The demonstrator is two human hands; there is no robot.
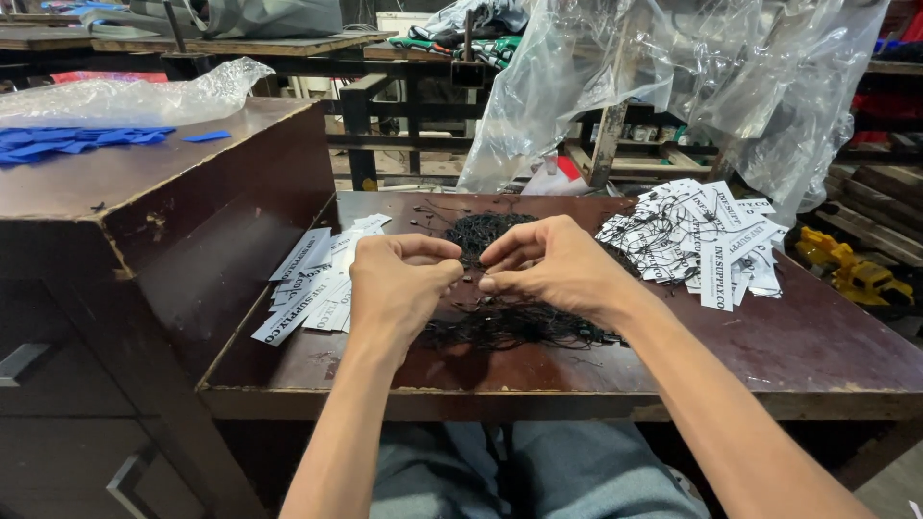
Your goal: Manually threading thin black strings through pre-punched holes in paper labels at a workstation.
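Note:
My left hand [399,284] and my right hand [553,264] meet over the middle of a dark brown table [798,351]. Their fingertips pinch a thin black string between them, its small end just visible between the thumbs. Under and behind the hands lies a tangled heap of black strings [505,322]. A loose stack of white paper tags [308,288] lies left of my left hand. A larger pile of white tags with strings attached [702,235] lies to the right of my right hand.
A taller brown cabinet [144,192] stands on the left, with blue fabric pieces [67,142] and clear plastic wrap [135,96] on top. Clear plastic sheeting [692,77] hangs behind the table. A yellow toy vehicle [856,274] sits at the right. My knees show below the table edge.

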